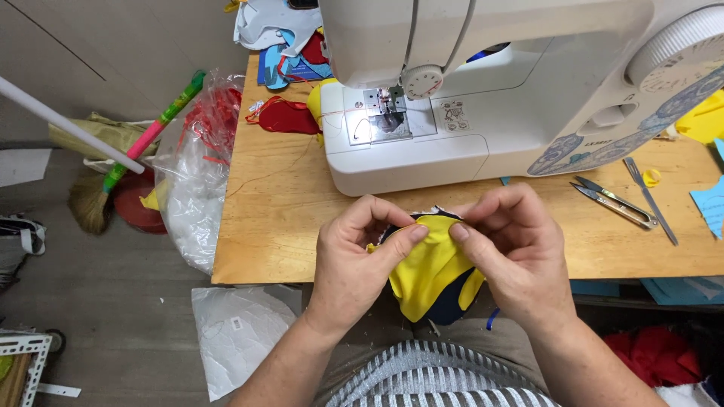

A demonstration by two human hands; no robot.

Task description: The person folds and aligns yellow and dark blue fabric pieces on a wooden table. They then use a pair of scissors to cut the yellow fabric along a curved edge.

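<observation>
While both thumbs are pinching the yellow fabric piece (434, 267) just before the sewing machine (467, 98), left hand (354, 260) and right hand (516, 252) are pressing its edge flat, seemingly folding a seam.

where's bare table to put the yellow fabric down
Bare wood lies left of the sewing machine, between the red cloth and the table front edge. A smaller patch sits under the snips. The back-left corner is crowded.

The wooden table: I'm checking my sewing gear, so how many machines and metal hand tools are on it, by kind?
White sewing machine: 1
Metal thread snips: 1
Metal tweezers: 1
Total on the wooden table: 3
</observation>
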